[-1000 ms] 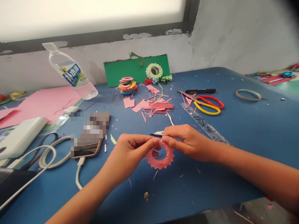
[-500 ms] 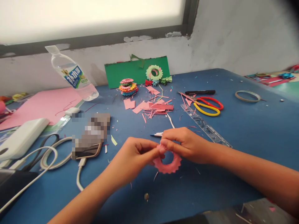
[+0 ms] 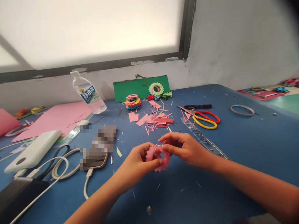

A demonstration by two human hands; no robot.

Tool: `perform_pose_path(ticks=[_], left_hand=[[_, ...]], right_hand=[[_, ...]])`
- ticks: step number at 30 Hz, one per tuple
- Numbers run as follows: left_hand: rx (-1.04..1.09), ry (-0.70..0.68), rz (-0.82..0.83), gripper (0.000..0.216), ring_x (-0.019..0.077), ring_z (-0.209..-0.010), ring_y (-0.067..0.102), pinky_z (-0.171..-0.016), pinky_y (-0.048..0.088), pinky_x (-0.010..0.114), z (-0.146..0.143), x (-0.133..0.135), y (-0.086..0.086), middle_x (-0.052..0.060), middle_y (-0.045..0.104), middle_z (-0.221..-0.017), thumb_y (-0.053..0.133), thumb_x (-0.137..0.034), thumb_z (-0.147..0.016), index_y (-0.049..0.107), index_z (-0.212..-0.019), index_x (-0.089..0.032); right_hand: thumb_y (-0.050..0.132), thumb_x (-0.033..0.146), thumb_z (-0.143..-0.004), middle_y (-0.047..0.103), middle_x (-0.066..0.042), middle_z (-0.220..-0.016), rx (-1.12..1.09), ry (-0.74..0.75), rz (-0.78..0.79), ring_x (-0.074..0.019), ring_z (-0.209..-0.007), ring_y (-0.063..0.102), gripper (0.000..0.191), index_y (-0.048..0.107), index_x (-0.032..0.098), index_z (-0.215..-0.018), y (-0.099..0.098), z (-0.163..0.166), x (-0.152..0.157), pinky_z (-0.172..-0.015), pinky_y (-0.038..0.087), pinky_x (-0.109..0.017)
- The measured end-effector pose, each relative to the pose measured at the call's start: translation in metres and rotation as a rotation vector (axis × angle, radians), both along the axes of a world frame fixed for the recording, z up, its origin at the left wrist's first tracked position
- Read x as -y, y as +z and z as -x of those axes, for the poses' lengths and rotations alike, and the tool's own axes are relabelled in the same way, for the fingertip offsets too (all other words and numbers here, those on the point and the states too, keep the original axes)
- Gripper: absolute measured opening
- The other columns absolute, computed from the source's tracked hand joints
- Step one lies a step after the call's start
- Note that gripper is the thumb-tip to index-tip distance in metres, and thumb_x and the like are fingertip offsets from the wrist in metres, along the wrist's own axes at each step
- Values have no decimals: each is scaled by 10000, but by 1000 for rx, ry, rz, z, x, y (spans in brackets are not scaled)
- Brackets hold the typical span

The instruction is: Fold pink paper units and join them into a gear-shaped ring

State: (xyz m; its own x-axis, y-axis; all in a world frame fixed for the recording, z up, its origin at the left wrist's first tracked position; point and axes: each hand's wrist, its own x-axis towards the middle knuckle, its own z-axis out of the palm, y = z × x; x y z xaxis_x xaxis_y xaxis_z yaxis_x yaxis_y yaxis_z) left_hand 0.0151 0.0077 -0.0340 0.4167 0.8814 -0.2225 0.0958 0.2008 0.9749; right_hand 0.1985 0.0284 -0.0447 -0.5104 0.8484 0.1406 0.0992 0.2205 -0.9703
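Observation:
A pink folded-paper ring with a zigzag edge is held above the blue table. My left hand grips its left side, the thumb lying across the front and the fingers behind. At the ring's upper right, my right hand has its thumb on the rim with the fingers curled over the top. Part of the ring is hidden by both thumbs. Beyond the hands lie pink paper scraps. Scissors with red and yellow handles rest to the right, by a clear ruler.
A stack of colourful paper rings and a pale green paper ring stand before a green card. To the left are a water bottle, a phone, a white power bank and cables. A tape roll lies right.
The ring has turned so its pleated side shows. My right fingers have loosened from a tight pinch and spread over its top. The camera view has tilted upward.

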Motion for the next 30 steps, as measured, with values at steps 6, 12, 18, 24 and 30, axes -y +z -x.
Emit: perform_pose_path(ticks=[6,12,18,24,30], left_hand=[[78,143,-36,241,128,-782,640,-721,453,219,2,-4,2,17,696,-796,719,-207,-672,560,-845,-155],[217,419,-34,255,76,-683,606,-652,448,161,8,-10,4,-11,669,-777,700,-195,-681,579,-903,-161],[304,263,55,248,124,-756,608,-708,487,235,0,-5,5,40,649,-859,659,-228,-720,599,-947,-148],[283,144,25,223,134,-873,610,-813,462,239,1,-6,-1,39,671,-963,622,-287,-780,628,-982,-192],[107,-9,127,237,159,-803,636,-707,475,232,0,-3,-7,80,709,-845,701,-248,-711,676,-919,-136]], right_hand=[[481,359,-876,589,-23,-809,4,-120,-65,-118,-731,554,238,547,166,-999,2,-2,-1,-689,452,-261],[451,363,-886,584,-21,-814,49,-138,-73,-129,-748,543,231,555,179,-980,2,-2,-3,-705,432,-270],[627,349,-768,566,-43,-935,-28,-29,146,-136,-785,562,356,511,172,-1054,-4,7,-1,-702,457,-270],[640,343,-760,606,-27,-826,-196,-63,190,-106,-687,578,300,565,150,-977,-4,8,-6,-669,471,-250],[621,357,-783,614,-10,-853,-202,-213,116,-93,-712,570,236,586,186,-941,-3,0,-14,-621,450,-209]])
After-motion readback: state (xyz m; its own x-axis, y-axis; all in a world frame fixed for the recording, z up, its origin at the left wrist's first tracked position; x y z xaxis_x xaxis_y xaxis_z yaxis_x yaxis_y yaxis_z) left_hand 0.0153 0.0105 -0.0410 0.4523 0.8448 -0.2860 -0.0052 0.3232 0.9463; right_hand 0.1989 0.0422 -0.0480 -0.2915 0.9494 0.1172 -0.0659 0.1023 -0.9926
